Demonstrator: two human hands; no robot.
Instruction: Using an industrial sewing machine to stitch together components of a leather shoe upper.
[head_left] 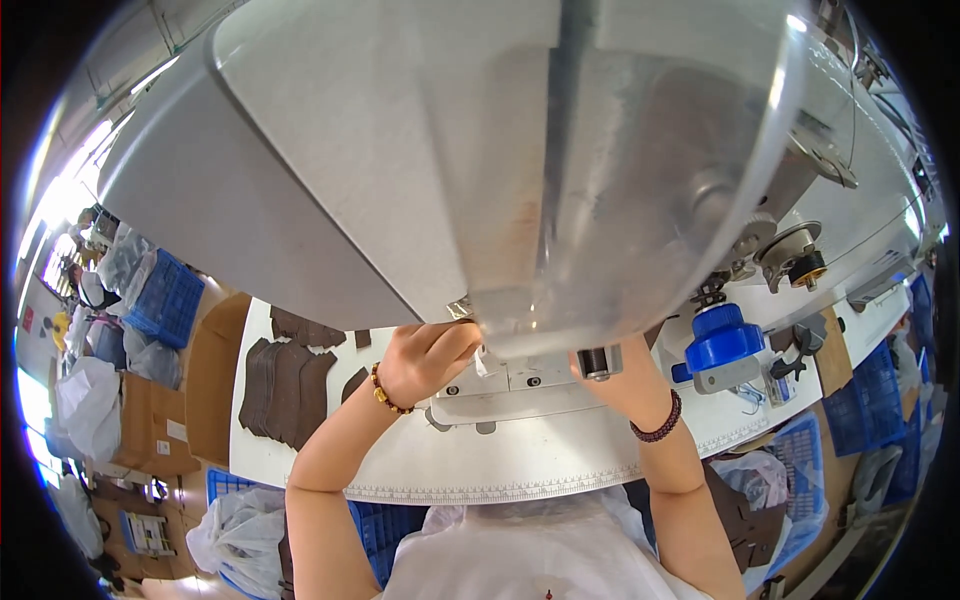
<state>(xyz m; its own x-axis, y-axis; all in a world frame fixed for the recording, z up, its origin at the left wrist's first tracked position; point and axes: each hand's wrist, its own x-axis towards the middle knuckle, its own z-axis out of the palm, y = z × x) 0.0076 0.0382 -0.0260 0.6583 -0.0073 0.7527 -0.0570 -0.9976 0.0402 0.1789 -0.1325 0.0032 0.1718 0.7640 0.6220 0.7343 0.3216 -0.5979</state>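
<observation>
A large pale grey sewing machine head (340,130) fills the upper view and hangs over both hands. My left hand (425,362), with a beaded bracelet at the wrist, is by the machine's lower edge. Its fingers are curled and pressed together; what they hold, if anything, is hidden. My right hand (622,372) reaches under the machine's right side, and its fingers are out of sight behind the cover and a small dark cylinder (597,363). Between the hands lies the machine's light metal bed plate (505,405).
Stacked dark brown cut pieces (285,392) lie left on the white table (400,460), which has a ruler strip along its front edge. A blue machine part (722,338) juts out at right. Cardboard boxes (155,425) and blue crates (168,300) stand at the left.
</observation>
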